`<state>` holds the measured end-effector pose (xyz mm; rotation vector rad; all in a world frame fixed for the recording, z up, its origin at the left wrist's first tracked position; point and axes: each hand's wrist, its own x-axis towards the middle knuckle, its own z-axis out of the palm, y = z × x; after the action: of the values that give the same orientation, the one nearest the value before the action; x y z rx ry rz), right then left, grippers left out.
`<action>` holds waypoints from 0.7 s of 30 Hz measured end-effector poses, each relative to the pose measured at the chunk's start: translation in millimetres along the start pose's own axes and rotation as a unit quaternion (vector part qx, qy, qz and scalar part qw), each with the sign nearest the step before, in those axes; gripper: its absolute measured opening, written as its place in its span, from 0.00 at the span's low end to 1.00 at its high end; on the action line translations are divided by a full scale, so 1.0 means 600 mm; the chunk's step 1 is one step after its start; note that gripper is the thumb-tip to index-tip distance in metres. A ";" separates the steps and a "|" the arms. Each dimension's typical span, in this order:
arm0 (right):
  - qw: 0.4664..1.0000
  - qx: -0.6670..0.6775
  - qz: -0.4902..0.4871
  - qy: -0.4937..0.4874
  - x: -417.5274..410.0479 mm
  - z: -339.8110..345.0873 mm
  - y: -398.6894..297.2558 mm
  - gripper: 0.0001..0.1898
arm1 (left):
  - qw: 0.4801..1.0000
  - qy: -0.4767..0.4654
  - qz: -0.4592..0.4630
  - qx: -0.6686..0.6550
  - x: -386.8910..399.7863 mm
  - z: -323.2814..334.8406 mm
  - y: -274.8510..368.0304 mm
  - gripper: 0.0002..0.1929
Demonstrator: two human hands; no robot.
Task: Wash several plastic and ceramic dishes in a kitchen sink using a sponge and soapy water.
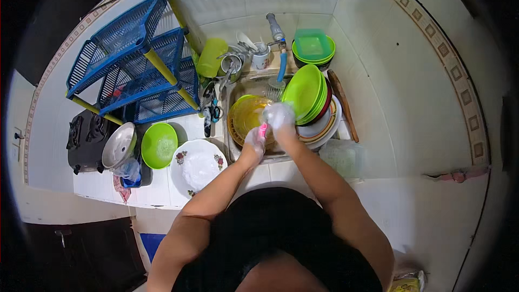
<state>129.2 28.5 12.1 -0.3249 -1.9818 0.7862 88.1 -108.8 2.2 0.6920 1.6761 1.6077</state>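
Over the sink (232,94), my left hand (255,141) is closed around the pink handle (263,129) of some utensil whose far end is hidden by suds. White foam covers my right hand (279,118), which touches the utensil's upper part; motion blur hides its fingers. Beneath both hands lie yellowish translucent bowls (245,119) in the sink. From the tap (277,32) a blue hose (282,65) runs water just behind my right hand. Green plates (304,89) lean in a stack to the right, on striped white plates (330,123).
A blue plastic rack (117,52) stands at left. Near it are a gas stove (87,138), a metal bowl (119,146), a green bowl (159,146) and a floral plate (198,166). Cups with cutlery (260,59), green containers (312,46) and a wooden stick (344,103) surround the sink.
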 end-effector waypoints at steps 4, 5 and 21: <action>0.996 0.006 0.063 0.055 0.033 0.003 0.017 0.07 | 0.996 -0.024 -0.085 -0.015 -0.011 0.001 0.027 0.16; 0.992 0.064 0.047 0.093 0.031 0.008 0.008 0.08 | 0.996 -0.022 -0.085 -0.014 -0.010 0.002 0.030 0.16; 0.970 0.010 -0.178 -0.168 -0.052 0.005 -0.079 0.09 | 0.915 0.212 -0.215 -0.266 0.016 -0.092 0.048 0.03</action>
<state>147.0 -24.7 20.7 0.1897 -2.2577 0.6580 36.1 -133.0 28.5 -0.3044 1.4226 1.8368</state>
